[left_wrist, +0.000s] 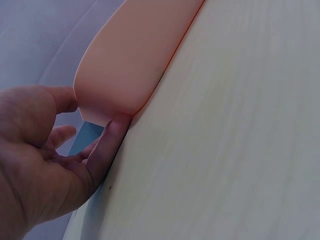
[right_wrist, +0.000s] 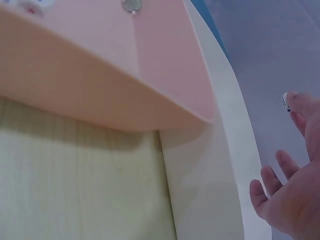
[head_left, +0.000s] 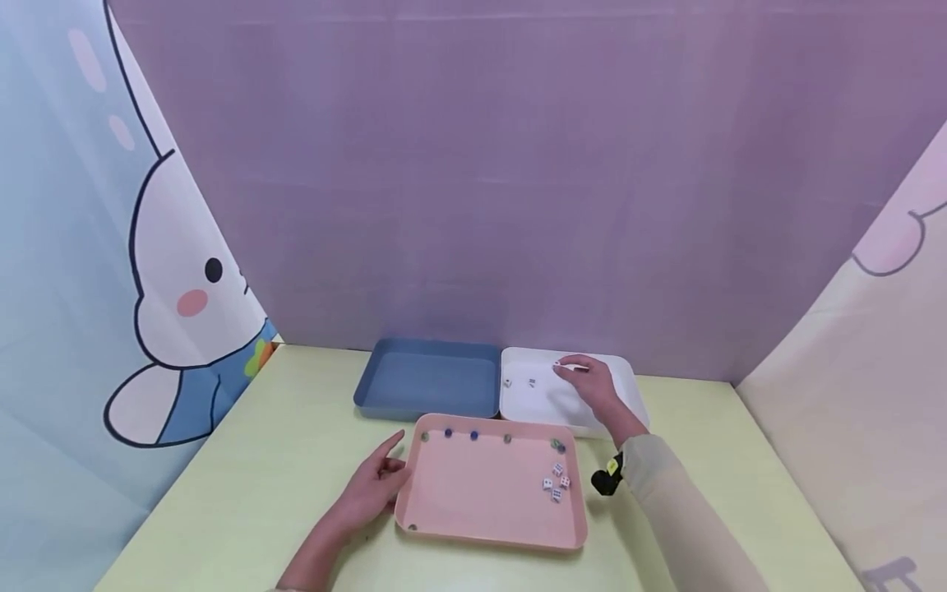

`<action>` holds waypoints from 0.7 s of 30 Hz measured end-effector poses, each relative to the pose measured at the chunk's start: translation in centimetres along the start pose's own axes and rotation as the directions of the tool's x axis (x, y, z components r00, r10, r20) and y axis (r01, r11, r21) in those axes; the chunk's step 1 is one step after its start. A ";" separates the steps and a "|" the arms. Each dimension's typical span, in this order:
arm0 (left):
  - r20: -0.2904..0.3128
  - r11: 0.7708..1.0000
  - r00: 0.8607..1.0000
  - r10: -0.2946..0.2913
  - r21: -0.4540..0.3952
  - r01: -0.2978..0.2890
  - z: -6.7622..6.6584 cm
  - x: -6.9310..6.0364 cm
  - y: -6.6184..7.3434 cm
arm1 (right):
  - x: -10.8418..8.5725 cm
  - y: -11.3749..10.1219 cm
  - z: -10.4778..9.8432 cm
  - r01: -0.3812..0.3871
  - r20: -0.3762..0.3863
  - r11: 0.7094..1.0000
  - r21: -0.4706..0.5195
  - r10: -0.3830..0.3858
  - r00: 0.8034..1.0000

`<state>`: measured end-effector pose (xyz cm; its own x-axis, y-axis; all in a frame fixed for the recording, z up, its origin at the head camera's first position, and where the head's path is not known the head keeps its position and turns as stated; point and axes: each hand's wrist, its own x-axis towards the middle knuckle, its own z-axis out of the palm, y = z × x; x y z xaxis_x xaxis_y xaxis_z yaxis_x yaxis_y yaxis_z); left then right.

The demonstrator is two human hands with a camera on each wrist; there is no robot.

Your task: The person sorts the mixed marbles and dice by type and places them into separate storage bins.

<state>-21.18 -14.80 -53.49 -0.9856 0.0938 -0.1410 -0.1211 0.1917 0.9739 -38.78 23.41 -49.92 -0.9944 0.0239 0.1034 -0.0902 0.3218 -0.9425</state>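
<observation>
A pink tray (head_left: 488,541) lies near the front, with several white dice (head_left: 556,496) grouped at its right and several glass marbles (head_left: 474,435) mostly along its far wall. My left hand (head_left: 367,491) holds its left wall; in the left wrist view the thumb touches the rim of the pink tray (left_wrist: 130,55) and a finger presses low at its base. Over the white tray (head_left: 629,386), my right hand (head_left: 592,385) pinches a die (right_wrist: 285,102) between thumb and finger, the other fingers loosely bent. Two dice (head_left: 532,383) lie in the white tray's left part.
A blue tray (head_left: 427,381) stands beside the white one, behind the pink tray. Pale yellow tabletop (head_left: 244,460) surrounds them. A purple curtain (head_left: 473,181) hangs at the back, with printed cloths at both sides. A black wrist device (head_left: 607,479) hangs by the right sleeve.
</observation>
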 end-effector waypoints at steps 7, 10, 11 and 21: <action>-0.004 1.000 1.000 -0.003 0.002 0.003 0.0 -0.1 0.0 | 0.1 -0.1 0.7 0.005 -0.037 1.000 0.000 -0.005 0.999; -0.001 1.000 1.000 0.003 0.007 -0.003 -0.2 0.0 0.1 | 0.3 0.2 0.9 0.027 -0.044 0.999 -0.027 -0.029 0.999; 0.001 1.000 1.000 0.003 0.009 -0.003 -0.2 0.0 0.1 | 0.3 0.4 0.9 0.024 -0.047 0.999 -0.038 -0.025 0.999; 0.003 1.000 1.000 0.004 -0.004 -0.004 0.0 0.0 -0.1 | 0.7 1.1 1.5 0.007 -0.048 0.996 -0.083 -0.011 0.999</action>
<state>-21.16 -14.85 -53.57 -0.9856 0.0980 -0.1375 -0.1174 0.1877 0.9752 -39.69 22.33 -51.38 -0.9895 0.0655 0.1291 -0.0925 0.3997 -0.9120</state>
